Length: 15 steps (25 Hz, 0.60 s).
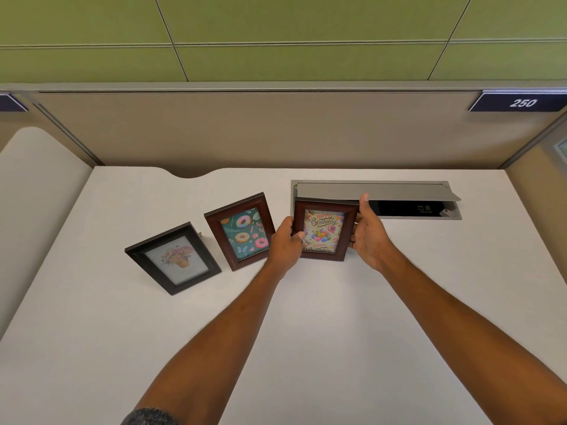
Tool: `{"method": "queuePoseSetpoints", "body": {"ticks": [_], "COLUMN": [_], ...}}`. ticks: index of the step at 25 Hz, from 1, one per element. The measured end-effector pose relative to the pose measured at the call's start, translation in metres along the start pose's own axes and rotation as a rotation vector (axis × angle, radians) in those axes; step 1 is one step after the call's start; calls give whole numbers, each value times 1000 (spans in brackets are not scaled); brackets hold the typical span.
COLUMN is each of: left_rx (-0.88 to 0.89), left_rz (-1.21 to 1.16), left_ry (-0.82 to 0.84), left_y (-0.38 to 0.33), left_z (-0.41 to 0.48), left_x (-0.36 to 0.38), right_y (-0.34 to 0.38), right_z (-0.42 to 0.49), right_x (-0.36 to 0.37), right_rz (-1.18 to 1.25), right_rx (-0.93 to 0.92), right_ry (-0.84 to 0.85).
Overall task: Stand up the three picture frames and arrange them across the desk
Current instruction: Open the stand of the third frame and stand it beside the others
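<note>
Three picture frames stand in a row on the white desk (306,317). A black frame with a flower picture (173,259) leans back at the left. Beside it stands a brown frame with a donut picture (240,231). At the right is a brown frame with a "Happy Birthday" picture (323,230), upright and held on both sides. My left hand (285,243) grips its left edge and my right hand (368,231) grips its right edge, thumb at the top corner. Whether its base touches the desk I cannot tell.
Just behind the birthday frame a grey cable hatch (399,191) is set into the desk, its lid raised. A beige partition (276,130) with a "250" sign (521,102) closes the back. Another beige panel stands at the right edge.
</note>
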<state>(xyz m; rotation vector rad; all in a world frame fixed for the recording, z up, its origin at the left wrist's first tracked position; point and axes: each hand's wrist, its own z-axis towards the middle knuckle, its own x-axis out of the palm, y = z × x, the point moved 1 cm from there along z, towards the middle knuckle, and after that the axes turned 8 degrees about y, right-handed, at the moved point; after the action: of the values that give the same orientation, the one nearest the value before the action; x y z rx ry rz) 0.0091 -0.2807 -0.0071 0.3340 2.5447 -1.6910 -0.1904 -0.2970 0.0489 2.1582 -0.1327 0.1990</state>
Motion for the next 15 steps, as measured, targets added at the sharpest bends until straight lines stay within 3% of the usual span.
{"method": "queuePoseSetpoints", "body": {"ticks": [10, 15], "left_rx": [-76, -119], "left_rz": [-150, -31], "left_ry": [-177, -269], "left_y": [30, 40], "left_z": [-68, -119], "left_x": [18, 22], "right_y": [-14, -38], "right_z": [-15, -33], "right_x": [-21, -41], "right_rz": [-155, -214], "right_rx": [-26, 27], "right_ry": [-18, -59]}}
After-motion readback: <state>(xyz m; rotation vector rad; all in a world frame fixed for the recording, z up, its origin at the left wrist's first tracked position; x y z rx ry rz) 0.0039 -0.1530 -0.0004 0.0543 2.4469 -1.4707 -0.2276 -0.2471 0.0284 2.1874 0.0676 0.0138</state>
